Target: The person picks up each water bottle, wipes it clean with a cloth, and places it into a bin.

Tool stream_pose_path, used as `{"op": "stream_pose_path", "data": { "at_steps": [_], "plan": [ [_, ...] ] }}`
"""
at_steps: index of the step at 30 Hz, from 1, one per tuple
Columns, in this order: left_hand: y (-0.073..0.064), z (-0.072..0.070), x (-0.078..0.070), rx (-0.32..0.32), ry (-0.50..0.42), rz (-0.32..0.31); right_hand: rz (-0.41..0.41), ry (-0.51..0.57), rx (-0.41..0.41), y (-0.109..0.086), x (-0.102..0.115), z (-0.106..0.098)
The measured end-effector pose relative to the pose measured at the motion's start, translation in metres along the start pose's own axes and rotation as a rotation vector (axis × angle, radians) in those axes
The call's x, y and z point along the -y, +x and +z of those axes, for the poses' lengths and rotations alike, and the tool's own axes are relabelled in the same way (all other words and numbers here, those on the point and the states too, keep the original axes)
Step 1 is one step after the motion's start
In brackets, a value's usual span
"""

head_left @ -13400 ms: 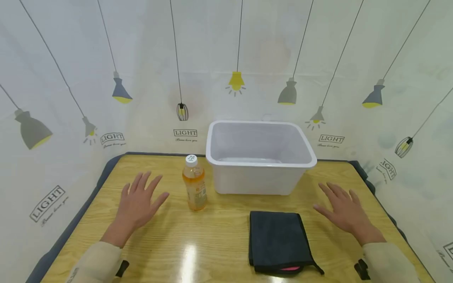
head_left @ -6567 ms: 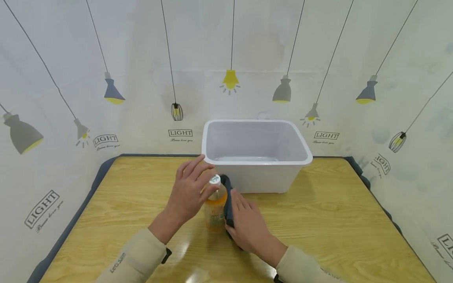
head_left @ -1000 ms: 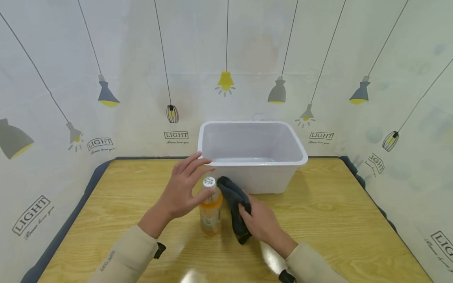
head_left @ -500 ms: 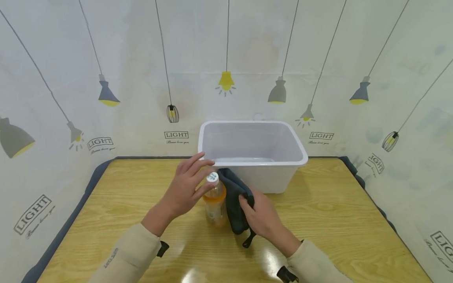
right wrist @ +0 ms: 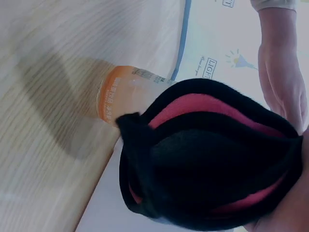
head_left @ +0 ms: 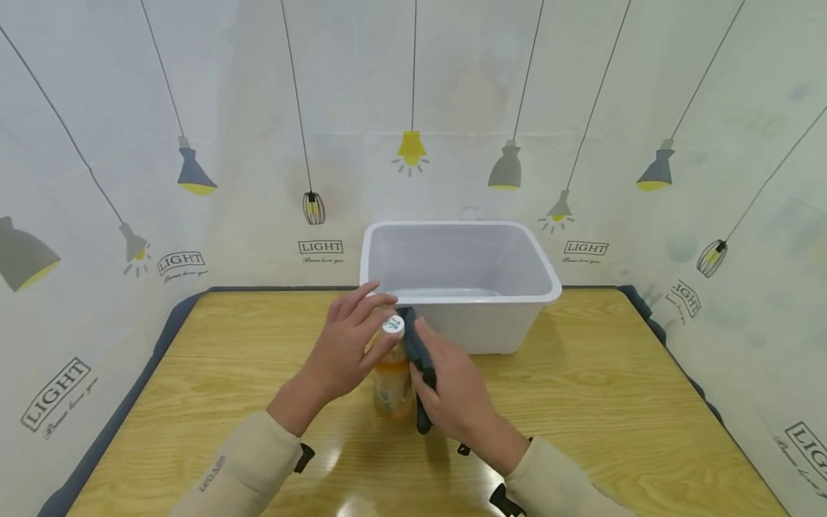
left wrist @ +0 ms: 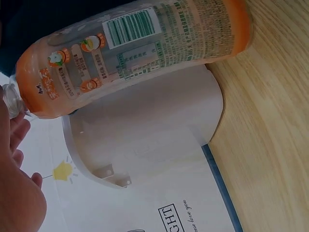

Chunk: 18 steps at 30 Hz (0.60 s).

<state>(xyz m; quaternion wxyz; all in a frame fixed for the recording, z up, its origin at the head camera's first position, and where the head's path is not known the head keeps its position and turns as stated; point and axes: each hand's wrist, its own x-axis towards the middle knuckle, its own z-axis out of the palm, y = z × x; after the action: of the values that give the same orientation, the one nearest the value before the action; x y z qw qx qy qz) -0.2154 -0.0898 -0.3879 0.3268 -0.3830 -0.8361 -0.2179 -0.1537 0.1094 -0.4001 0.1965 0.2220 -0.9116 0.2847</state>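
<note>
— Where is the bottle (head_left: 390,391)?
— Near the middle of the surface (head_left: 581,402), roughly upright, just in front of the white bin (head_left: 474,327).

— And the left hand (head_left: 342,352)?
— It pinches the bottle at the neck, just under the white cap (head_left: 393,324), with the other fingers raised toward the bin's rim.

— What does the right hand (head_left: 455,388) do?
— It grips a folded dark cloth (head_left: 420,355), thumb on the near side, and holds it against the bottle's right side.

— Anything more on the cloth?
— From the right wrist, its folds gape and show pink inside black edging.
</note>
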Motion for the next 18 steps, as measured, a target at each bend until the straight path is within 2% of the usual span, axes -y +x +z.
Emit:
{"op": "stream_pose_path", "data": {
  "at_steps": [4,7,14,18],
  "plan": [
    [0.000,0.001,-0.002,0.006,0.001,-0.018,-0.033,-0.166,0.033,0.000,0.003,0.005],
    [-0.001,0.002,-0.002,0.012,0.015,-0.030,-0.029,-0.243,0.066,-0.001,0.005,0.008],
    [-0.002,0.003,-0.002,-0.014,0.043,-0.015,0.076,-0.355,0.190,-0.008,0.008,0.012],
    [-0.003,0.004,-0.001,-0.034,0.048,-0.011,0.148,-0.355,0.278,-0.014,0.003,0.021]
  ]
}}
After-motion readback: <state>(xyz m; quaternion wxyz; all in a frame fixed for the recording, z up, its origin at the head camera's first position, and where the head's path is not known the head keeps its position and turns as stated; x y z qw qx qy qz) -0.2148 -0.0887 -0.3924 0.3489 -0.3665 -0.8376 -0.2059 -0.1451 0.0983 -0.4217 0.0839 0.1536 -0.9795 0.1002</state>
